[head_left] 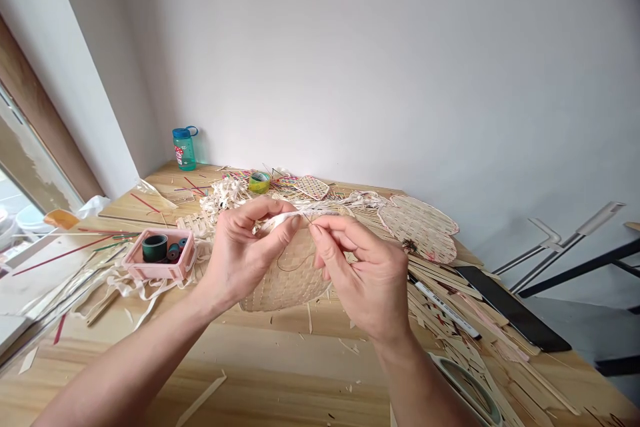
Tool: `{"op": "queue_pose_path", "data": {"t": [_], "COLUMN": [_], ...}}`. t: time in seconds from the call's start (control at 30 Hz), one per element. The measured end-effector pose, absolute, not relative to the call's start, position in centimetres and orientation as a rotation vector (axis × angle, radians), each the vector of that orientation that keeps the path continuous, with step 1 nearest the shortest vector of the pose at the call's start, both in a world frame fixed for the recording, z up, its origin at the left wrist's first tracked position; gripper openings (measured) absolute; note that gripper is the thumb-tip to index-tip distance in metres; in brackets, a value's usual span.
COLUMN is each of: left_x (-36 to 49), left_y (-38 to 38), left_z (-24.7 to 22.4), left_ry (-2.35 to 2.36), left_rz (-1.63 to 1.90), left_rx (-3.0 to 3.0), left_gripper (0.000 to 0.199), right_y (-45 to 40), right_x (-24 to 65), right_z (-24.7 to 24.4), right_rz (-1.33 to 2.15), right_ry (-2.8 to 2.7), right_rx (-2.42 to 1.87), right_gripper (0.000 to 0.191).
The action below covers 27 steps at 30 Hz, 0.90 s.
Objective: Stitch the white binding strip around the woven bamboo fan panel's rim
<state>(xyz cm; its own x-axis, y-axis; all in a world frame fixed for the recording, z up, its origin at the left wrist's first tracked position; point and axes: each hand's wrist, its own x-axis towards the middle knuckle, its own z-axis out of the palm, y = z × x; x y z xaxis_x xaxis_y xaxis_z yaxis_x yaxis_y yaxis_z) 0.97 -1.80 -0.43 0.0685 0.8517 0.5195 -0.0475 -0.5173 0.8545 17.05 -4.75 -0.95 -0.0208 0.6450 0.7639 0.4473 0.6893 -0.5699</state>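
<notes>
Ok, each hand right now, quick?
Left hand: closed, pinching the white edging of the woven piece.
Right hand: closed, fingertips pinching what looks like a needle.

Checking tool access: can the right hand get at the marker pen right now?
Likely yes: the marker pen lies beside the right forearm, nothing visible on top. But the right hand seems to pinch a needle, so would need freeing first.

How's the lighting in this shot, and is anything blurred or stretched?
Head view: soft daylight, apparently from the bright window at far left; the plain white wall greys toward the lower right; the top right corner darkens; both bare forearms look stretched by the wide lens; the thin brown thread is traceable, though fine detail at the fingertips is hard to read.
</notes>
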Motion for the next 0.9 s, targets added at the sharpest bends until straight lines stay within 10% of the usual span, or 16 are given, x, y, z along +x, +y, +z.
{"op": "queue_pose_path", "data": {"t": [0.9], "left_x": [1.09], "left_y": [-1.73], "left_z": [-0.66], "left_ry": [0.825], "left_rz": [1.581], "left_rx": [1.663], "left_gripper": [0.013], "right_y": [-4.84], "right_x": [17.13], "right_z": [-1.05], "right_rz": [0.246], "right_ry": [-1.675], "right_rx": [-0.916], "right_gripper": [0.013]}}
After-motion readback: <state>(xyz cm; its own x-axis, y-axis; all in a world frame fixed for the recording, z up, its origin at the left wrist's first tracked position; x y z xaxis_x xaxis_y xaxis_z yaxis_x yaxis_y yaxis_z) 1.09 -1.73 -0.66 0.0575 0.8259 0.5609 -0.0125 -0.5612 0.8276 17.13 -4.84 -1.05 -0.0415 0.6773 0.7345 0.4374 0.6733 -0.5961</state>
